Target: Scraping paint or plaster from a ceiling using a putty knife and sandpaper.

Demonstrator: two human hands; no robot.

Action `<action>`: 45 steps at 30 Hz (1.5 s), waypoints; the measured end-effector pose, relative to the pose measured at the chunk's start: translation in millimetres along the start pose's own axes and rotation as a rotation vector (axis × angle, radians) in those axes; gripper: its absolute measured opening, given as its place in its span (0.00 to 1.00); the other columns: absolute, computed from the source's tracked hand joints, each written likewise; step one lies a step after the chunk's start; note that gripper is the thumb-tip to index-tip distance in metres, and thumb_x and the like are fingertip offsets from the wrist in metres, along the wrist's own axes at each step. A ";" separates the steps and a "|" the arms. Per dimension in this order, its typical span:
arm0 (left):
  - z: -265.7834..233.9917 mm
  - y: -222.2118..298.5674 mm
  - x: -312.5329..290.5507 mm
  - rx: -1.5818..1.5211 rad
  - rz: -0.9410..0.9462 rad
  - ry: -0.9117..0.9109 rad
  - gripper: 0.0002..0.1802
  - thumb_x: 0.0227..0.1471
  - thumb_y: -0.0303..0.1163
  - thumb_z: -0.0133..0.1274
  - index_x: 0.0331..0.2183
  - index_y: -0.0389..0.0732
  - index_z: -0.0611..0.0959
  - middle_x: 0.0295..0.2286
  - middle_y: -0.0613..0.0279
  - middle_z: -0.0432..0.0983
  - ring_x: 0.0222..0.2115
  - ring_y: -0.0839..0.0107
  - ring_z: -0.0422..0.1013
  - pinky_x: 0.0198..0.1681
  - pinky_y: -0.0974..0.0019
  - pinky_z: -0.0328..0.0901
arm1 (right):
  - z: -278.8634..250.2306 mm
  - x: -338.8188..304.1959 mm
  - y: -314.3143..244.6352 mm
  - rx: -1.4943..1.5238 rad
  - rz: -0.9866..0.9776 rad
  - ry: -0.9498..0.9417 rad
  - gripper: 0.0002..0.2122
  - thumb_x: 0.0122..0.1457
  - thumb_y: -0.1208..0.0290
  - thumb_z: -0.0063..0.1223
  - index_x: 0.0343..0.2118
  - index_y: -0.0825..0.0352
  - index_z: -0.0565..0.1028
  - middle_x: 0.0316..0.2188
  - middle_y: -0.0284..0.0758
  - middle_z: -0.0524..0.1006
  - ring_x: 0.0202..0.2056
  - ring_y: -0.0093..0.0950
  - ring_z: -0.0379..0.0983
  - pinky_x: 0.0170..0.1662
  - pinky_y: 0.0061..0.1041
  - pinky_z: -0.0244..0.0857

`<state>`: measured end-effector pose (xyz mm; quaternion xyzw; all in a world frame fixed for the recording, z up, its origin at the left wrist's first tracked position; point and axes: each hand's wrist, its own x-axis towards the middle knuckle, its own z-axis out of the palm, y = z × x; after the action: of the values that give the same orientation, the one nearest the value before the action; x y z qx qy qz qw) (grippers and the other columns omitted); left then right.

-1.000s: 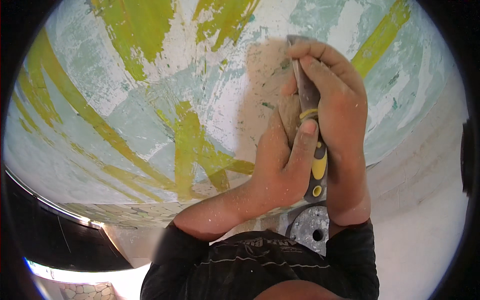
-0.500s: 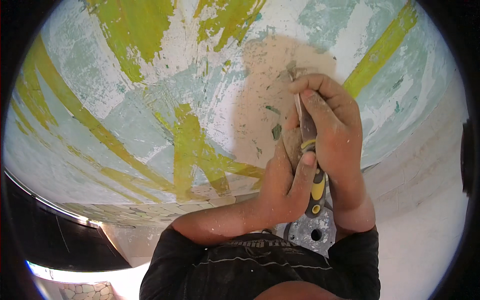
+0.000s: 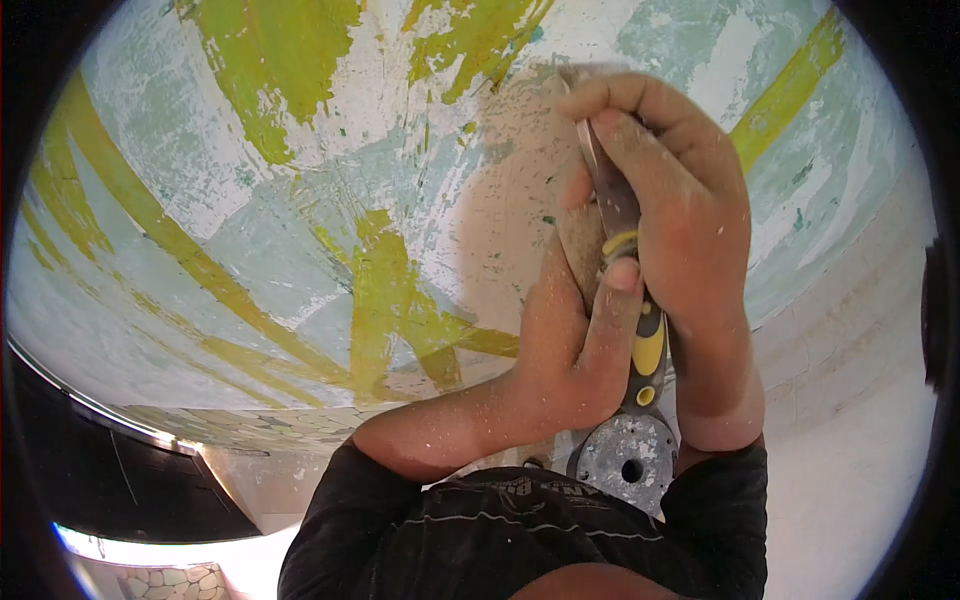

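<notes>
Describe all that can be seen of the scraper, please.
The scraper has a grey, metal-looking blade, a yellow collar and a dark handle with yellow inlays and a yellow-ringed end. Its handle end points toward the person. The right hand pinches the blade near its blurred tip; the left hand lays its thumb by the collar. Contact with the painted surface is unclear.

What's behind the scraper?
Around the scraper, the painted surface shows, with a speckled disc past its lower end. The scraper, left hand and right hand cover whatever lies directly behind.
</notes>
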<state>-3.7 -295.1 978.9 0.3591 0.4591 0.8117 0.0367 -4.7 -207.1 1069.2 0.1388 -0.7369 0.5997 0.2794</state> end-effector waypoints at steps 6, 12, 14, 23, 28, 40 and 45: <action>-17.5 -17.3 -3.2 0.395 0.325 -0.066 0.27 0.68 0.32 0.33 0.64 0.35 0.50 0.55 0.55 0.62 0.54 0.72 0.62 0.55 0.71 0.59 | 4.5 -9.6 14.0 -0.019 0.012 0.017 0.09 0.65 0.73 0.43 0.39 0.68 0.77 0.20 0.29 0.74 0.22 0.15 0.69 0.26 0.13 0.59; -15.0 10.5 5.6 0.033 0.025 -0.091 0.27 0.67 0.31 0.33 0.64 0.35 0.51 0.55 0.54 0.61 0.55 0.72 0.60 0.55 0.70 0.58 | 13.2 9.5 -8.5 -0.030 -0.090 0.027 0.09 0.65 0.73 0.44 0.39 0.69 0.77 0.22 0.29 0.74 0.22 0.15 0.68 0.27 0.13 0.60; -13.4 -0.3 -3.6 0.059 0.076 -0.065 0.26 0.67 0.31 0.33 0.63 0.35 0.53 0.54 0.54 0.62 0.54 0.73 0.61 0.54 0.71 0.59 | 11.6 3.2 -7.4 -0.123 -0.017 -0.025 0.09 0.65 0.73 0.44 0.40 0.69 0.77 0.22 0.29 0.74 0.22 0.14 0.68 0.27 0.12 0.59; -19.2 3.3 4.8 -0.025 0.078 -0.100 0.25 0.68 0.32 0.33 0.62 0.36 0.53 0.52 0.56 0.63 0.53 0.74 0.62 0.53 0.71 0.60 | 17.9 8.9 -12.1 -0.104 -0.068 -0.012 0.09 0.65 0.75 0.43 0.38 0.69 0.77 0.21 0.28 0.73 0.21 0.14 0.67 0.26 0.12 0.59; -24.5 -9.9 -10.0 0.240 0.255 -0.003 0.24 0.68 0.33 0.33 0.61 0.37 0.54 0.51 0.58 0.63 0.52 0.75 0.63 0.52 0.72 0.61 | 23.4 -5.0 6.2 -0.101 0.000 -0.038 0.08 0.65 0.74 0.43 0.38 0.69 0.76 0.21 0.28 0.73 0.22 0.15 0.68 0.27 0.12 0.60; -42.7 -7.3 -21.2 0.368 0.223 -0.025 0.26 0.68 0.32 0.33 0.62 0.33 0.52 0.53 0.54 0.62 0.54 0.70 0.61 0.55 0.68 0.58 | 39.0 -13.3 18.0 -0.076 0.022 -0.039 0.08 0.66 0.76 0.42 0.37 0.69 0.76 0.23 0.27 0.73 0.22 0.14 0.68 0.26 0.12 0.60; -46.3 6.4 -20.2 0.053 0.115 -0.035 0.27 0.67 0.31 0.34 0.62 0.30 0.53 0.55 0.51 0.61 0.56 0.68 0.60 0.58 0.65 0.55 | 48.0 -7.1 11.1 0.047 -0.026 -0.007 0.08 0.66 0.76 0.41 0.37 0.69 0.76 0.21 0.27 0.73 0.21 0.15 0.68 0.26 0.12 0.60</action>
<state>-15.6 -339.9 958.0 0.3998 0.4583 0.7937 -0.0117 -16.7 -251.5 1050.2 0.1570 -0.7218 0.6126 0.2813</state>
